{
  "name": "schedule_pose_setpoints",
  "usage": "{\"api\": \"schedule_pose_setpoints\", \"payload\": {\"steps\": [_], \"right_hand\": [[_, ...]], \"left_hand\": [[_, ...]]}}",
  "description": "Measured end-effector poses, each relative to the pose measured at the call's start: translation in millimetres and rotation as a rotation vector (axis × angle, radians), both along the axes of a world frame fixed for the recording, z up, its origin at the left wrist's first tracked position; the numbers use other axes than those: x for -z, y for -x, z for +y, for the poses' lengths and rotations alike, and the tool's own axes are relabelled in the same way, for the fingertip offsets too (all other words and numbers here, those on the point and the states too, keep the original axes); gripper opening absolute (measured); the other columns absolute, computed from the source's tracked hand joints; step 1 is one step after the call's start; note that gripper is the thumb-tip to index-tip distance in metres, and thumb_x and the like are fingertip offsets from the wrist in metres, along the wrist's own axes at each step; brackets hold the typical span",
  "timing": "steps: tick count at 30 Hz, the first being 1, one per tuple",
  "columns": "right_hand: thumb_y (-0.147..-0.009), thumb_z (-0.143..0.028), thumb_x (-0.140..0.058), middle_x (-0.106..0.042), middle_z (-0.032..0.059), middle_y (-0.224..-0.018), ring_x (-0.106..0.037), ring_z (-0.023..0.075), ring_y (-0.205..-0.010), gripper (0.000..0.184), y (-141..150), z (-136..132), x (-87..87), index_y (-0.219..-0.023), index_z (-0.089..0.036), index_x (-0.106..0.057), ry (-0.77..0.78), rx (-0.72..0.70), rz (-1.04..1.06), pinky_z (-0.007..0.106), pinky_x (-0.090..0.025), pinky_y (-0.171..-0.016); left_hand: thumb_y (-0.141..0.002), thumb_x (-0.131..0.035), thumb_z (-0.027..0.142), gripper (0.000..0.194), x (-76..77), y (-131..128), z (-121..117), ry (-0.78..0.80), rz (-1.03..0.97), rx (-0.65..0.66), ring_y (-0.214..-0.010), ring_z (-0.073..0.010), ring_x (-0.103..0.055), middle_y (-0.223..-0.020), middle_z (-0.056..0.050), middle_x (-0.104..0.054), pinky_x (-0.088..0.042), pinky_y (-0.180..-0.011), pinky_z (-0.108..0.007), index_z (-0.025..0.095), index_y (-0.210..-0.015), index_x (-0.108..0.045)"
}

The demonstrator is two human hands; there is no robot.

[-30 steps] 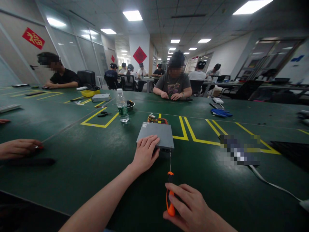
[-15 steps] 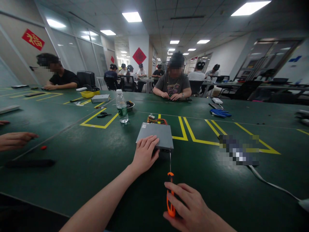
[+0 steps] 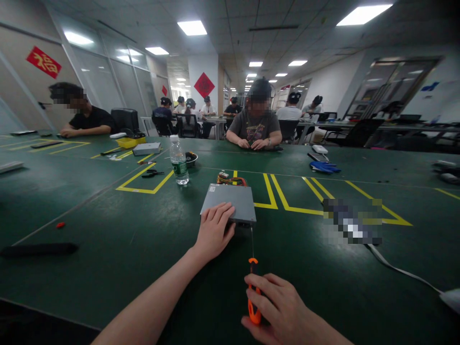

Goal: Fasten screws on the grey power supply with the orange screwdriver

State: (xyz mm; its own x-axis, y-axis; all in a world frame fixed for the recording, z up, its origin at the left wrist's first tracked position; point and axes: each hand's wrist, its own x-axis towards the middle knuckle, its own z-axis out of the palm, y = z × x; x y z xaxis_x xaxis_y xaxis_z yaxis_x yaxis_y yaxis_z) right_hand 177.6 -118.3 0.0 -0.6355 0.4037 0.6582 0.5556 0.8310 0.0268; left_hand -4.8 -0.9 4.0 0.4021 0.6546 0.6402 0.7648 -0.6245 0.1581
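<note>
A grey metal computer power supply unit (image 3: 235, 195) lies on the green table in front of me, its bundle of coloured cables (image 3: 232, 179) at the far side. My left hand (image 3: 214, 232) grips its near left part, fingers across the top and thumb at the front side. My right hand (image 3: 275, 304) is closed round the orange and black handle of a screwdriver (image 3: 253, 268). The thin shaft points away from me, and its tip is at the unit's near right corner. Whether the tip sits in a screw is too small to tell.
A water bottle (image 3: 179, 160) stands left beyond the unit, near a metal bowl (image 3: 191, 158). Black pliers (image 3: 152, 173) lie further left. A black bar-like object (image 3: 39, 249) and a small red piece (image 3: 60, 224) lie at left. Blue gloves (image 3: 324, 167) are at right. A person (image 3: 256, 120) sits opposite.
The view has shifted slightly. Another person's hand at the left edge has gone out of view. Both my hands, the power supply unit and the screwdriver keep nearly the same positions.
</note>
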Motion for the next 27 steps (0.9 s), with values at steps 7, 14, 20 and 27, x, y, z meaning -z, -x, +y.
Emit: {"api": "schedule_pose_setpoints", "payload": {"steps": [7,14,20,27], "right_hand": [[-0.090,-0.028,-0.043,-0.068,0.0134,-0.092,-0.065,0.0160,-0.083,0.021,-4,-2,-4.6,-0.099,-0.012,-0.053,-0.052,-0.074,0.018,0.028,-0.052,-0.072],[-0.092,-0.030,-0.038,-0.067,0.0136,-0.096,-0.065,0.0168,-0.083,0.026,4,3,-7.5,-0.099,-0.011,-0.055,0.009,-0.045,0.000,0.027,-0.052,-0.073],[-0.093,-0.031,-0.036,-0.067,0.0134,-0.096,-0.065,0.0169,-0.085,0.027,4,4,-7.0,-0.101,-0.012,-0.054,-0.013,-0.035,0.001,0.027,-0.052,-0.074],[-0.093,-0.032,-0.036,-0.067,0.0134,-0.096,-0.064,0.0175,-0.085,0.028,6,4,-7.8,-0.100,-0.012,-0.055,0.022,-0.032,-0.031,0.028,-0.052,-0.073]], "left_hand": [[-0.086,-0.047,0.027,0.036,2.2,0,1,0.002,0.009,-0.008,-0.120,-0.0223,-0.043,-0.129,-0.005,-0.052,-0.031,-0.097,-0.040,0.023,-0.122,-0.047],[-0.086,-0.046,0.027,0.036,2.6,0,1,0.005,-0.001,0.000,-0.120,-0.0233,-0.043,-0.129,-0.006,-0.052,-0.031,-0.097,-0.041,0.023,-0.122,-0.047],[-0.086,-0.047,0.027,0.036,2.3,-1,1,-0.004,0.006,-0.005,-0.119,-0.0220,-0.044,-0.128,-0.006,-0.052,-0.031,-0.098,-0.039,0.022,-0.121,-0.048],[-0.086,-0.047,0.027,0.036,1.8,-1,0,0.008,-0.012,0.009,-0.120,-0.0226,-0.043,-0.128,-0.006,-0.052,-0.030,-0.098,-0.041,0.022,-0.122,-0.047]]}}
